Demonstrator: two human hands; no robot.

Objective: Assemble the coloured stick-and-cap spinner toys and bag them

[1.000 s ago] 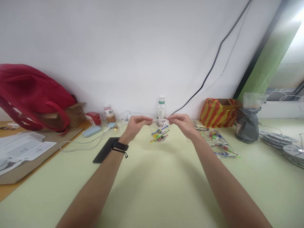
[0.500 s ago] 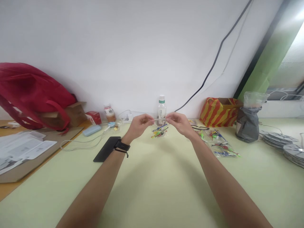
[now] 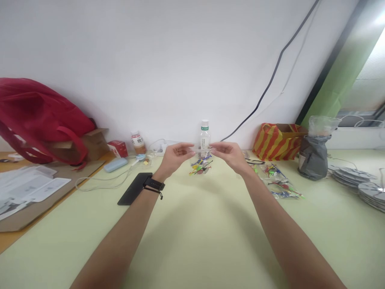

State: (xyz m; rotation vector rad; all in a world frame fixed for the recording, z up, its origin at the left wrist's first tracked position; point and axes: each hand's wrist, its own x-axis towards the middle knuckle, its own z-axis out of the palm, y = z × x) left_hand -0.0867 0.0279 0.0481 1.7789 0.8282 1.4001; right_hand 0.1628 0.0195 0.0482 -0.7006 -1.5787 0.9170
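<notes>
Between my hands a clear plastic bag (image 3: 205, 168) hangs above the table, its top edge stretched level. Small blue, yellow, green and red plastic pieces (image 3: 199, 166) show at its bottom. My left hand (image 3: 178, 155) holds the left end of the top edge between thumb and fingers, and a black watch (image 3: 154, 184) is on that wrist. My right hand (image 3: 229, 155) grips the right end the same way. The fine contact of the fingertips with the film is hard to see. Right behind the bag stands a clear bottle (image 3: 205, 134) with a white cap.
More clear bags of coloured pieces (image 3: 282, 188) lie to the right, near a striped bag (image 3: 279, 140) and a grey bag (image 3: 313, 158). A black phone-like slab (image 3: 132, 194) lies left of my wrist. Farther left are a red box (image 3: 118, 148) and a red backpack (image 3: 39, 120).
The fingers of both hands have lifted and straightened a little away from the thumbs at the bag's top edge. The bag stays in nearly the same place.
</notes>
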